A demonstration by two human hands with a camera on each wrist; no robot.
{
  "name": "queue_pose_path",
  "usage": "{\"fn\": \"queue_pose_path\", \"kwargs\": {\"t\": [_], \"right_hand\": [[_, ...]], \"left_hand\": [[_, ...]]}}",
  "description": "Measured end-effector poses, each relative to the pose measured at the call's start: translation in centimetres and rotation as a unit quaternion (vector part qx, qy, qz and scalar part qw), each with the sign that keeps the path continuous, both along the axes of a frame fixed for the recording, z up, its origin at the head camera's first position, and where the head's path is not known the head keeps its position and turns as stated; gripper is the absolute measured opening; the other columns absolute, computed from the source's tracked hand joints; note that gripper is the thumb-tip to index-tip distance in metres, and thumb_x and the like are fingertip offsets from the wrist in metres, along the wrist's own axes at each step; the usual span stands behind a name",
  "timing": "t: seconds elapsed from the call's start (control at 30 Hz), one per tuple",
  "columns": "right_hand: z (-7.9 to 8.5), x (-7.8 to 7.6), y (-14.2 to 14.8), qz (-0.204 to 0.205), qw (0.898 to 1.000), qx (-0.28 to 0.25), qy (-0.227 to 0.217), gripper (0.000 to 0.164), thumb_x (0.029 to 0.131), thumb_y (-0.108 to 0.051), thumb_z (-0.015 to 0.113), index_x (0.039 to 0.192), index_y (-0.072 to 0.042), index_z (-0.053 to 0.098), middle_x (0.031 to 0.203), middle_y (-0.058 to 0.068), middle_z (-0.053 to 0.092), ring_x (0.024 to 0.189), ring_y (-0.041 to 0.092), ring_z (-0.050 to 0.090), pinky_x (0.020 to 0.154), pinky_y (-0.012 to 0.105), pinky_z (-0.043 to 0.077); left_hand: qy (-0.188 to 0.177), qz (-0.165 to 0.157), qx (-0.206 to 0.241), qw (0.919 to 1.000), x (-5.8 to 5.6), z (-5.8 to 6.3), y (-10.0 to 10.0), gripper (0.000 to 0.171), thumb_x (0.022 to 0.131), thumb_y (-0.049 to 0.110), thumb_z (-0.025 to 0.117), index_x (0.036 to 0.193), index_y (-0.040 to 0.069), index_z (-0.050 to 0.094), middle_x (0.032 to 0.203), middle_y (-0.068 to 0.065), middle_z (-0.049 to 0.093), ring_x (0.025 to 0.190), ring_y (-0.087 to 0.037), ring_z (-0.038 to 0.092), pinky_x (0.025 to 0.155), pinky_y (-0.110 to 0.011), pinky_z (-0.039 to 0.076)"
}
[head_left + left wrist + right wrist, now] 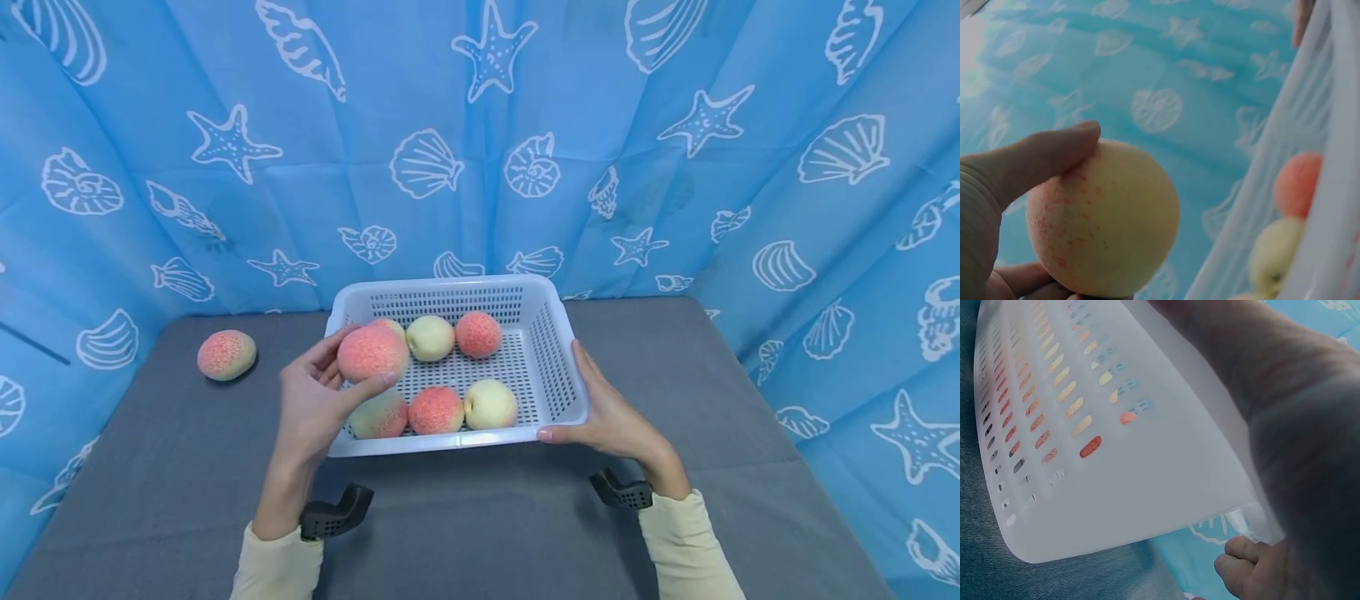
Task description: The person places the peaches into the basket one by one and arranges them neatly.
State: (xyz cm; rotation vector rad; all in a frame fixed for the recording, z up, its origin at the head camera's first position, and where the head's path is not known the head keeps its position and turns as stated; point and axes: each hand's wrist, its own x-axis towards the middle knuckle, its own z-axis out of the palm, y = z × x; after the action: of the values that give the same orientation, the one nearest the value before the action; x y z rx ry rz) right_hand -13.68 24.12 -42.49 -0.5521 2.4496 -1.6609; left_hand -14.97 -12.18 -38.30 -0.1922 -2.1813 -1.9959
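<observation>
My left hand (318,396) holds a pink-and-cream peach (372,352) between thumb and fingers, over the left side of a white perforated plastic basket (557,333). Up close in the left wrist view, the thumb lies on top of this peach (1116,219), with fingers beneath it. My right hand (611,408) grips the basket's right end near its front corner, thumb on the front rim. Inside the basket lie several peaches, among them a red one (436,410), a pale one (491,404) and a blushed one (378,414). Another behind the held peach is partly hidden.
A lone peach (227,355) sits on the grey tablecloth (465,525) to the left of the basket. Behind and along the sides hangs a blue curtain (330,150) printed with white shells and starfish. A black wrist camera (336,512) is on each arm.
</observation>
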Motion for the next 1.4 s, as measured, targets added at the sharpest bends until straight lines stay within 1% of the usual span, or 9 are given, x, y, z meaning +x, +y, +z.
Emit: {"fn": "queue_pose_path", "kwargs": {"t": [0.17, 0.37, 0.43, 0.63, 0.8, 1.0, 1.1, 1.23, 1.4], "right_hand": [[0.1, 0.0, -0.2, -0.005, 1.0, 0.011, -0.002, 0.137, 0.069, -0.016, 0.096, 0.165, -0.024, -0.001, 0.163, 0.019, 0.013, 0.117, 0.05, 0.056, 0.08, 0.044, 0.06], [0.0, 0.0, -0.2, -0.01, 1.0, 0.016, -0.004, 0.137, 0.069, -0.016, 0.096, 0.165, -0.024, -0.001, 0.163, 0.021, 0.012, 0.117, 0.051, 0.055, 0.08, 0.044, 0.06], [0.0, 0.0, -0.2, -0.011, 1.0, 0.016, -0.004, 0.137, 0.069, -0.016, 0.096, 0.165, -0.023, -0.001, 0.163, 0.022, 0.012, 0.117, 0.052, 0.055, 0.08, 0.044, 0.06], [0.0, 0.0, -0.3, 0.002, 1.0, 0.001, -0.001, 0.135, 0.071, -0.014, 0.095, 0.165, -0.022, -0.001, 0.163, 0.022, 0.012, 0.116, 0.053, 0.055, 0.079, 0.044, 0.06], [0.1, 0.0, -0.1, 0.004, 1.0, 0.004, 0.013, 0.134, 0.071, -0.013, 0.095, 0.165, -0.019, -0.001, 0.164, 0.023, 0.009, 0.114, 0.052, 0.055, 0.079, 0.045, 0.059], [0.2, 0.0, 0.1, 0.004, 1.0, 0.012, 0.012, 0.134, 0.072, -0.015, 0.094, 0.165, -0.021, -0.002, 0.164, 0.022, 0.008, 0.115, 0.051, 0.055, 0.081, 0.046, 0.059], [0.2, 0.1, 0.1, 0.002, 1.0, 0.011, 0.009, 0.134, 0.072, -0.015, 0.094, 0.165, -0.021, -0.002, 0.165, 0.022, 0.007, 0.115, 0.051, 0.055, 0.081, 0.047, 0.059], [0.0, 0.1, 0.2, -0.005, 1.0, 0.018, 0.012, 0.134, 0.072, -0.016, 0.094, 0.165, -0.02, -0.002, 0.165, 0.021, 0.006, 0.116, 0.05, 0.055, 0.083, 0.047, 0.058], [-0.1, 0.2, 0.3, -0.018, 0.999, 0.039, 0.015, 0.134, 0.072, -0.019, 0.095, 0.165, -0.017, -0.002, 0.166, 0.021, 0.005, 0.118, 0.047, 0.055, 0.087, 0.046, 0.057]], "left_hand": [[-0.033, -0.015, -0.037, 0.9987, -1.3, -0.5, 2.1, 0.074, 0.077, 0.015, 0.091, 0.14, 0.001, 0.057, 0.132, -0.012, 0.062, 0.116, -0.022, 0.065, 0.092, -0.023, 0.053], [-0.041, 0.019, -0.109, 0.993, -2.6, -1.4, 3.5, 0.056, 0.073, 0.018, 0.092, 0.121, 0.005, 0.067, 0.114, -0.01, 0.069, 0.098, -0.022, 0.066, 0.085, -0.037, 0.055], [-0.046, 0.031, -0.123, 0.9908, -2.9, -1.9, 3.9, 0.056, 0.072, 0.017, 0.092, 0.12, 0.004, 0.066, 0.113, -0.012, 0.069, 0.097, -0.024, 0.066, 0.085, -0.041, 0.055], [-0.097, 0.066, -0.159, 0.9803, -3.4, -3.0, 4.4, 0.077, 0.073, 0.015, 0.089, 0.139, -0.004, 0.056, 0.13, -0.022, 0.063, 0.11, -0.035, 0.064, 0.093, -0.053, 0.053], [-0.118, 0.079, -0.193, 0.9709, -3.4, -3.1, 4.5, 0.089, 0.073, 0.016, 0.089, 0.147, -0.008, 0.046, 0.141, -0.027, 0.054, 0.123, -0.041, 0.057, 0.1, -0.057, 0.048], [-0.114, 0.086, -0.235, 0.9615, -3.5, -3.2, 4.8, 0.084, 0.072, 0.021, 0.089, 0.142, -0.008, 0.051, 0.132, -0.026, 0.06, 0.116, -0.04, 0.061, 0.095, -0.056, 0.05], [-0.098, 0.09, -0.25, 0.9591, -3.6, -3.1, 5.0, 0.068, 0.071, 0.02, 0.088, 0.128, -0.006, 0.06, 0.115, -0.022, 0.067, 0.1, -0.035, 0.066, 0.086, -0.051, 0.053], [-0.087, 0.097, -0.269, 0.9541, -3.7, -3.1, 5.4, 0.049, 0.071, 0.018, 0.086, 0.11, -0.002, 0.065, 0.097, -0.016, 0.069, 0.083, -0.031, 0.065, 0.076, -0.047, 0.054], [-0.082, 0.104, -0.282, 0.9502, -3.7, -3.2, 5.6, 0.052, 0.072, 0.018, 0.087, 0.113, -0.003, 0.064, 0.099, -0.017, 0.069, 0.086, -0.033, 0.068, 0.077, -0.049, 0.055]]}}
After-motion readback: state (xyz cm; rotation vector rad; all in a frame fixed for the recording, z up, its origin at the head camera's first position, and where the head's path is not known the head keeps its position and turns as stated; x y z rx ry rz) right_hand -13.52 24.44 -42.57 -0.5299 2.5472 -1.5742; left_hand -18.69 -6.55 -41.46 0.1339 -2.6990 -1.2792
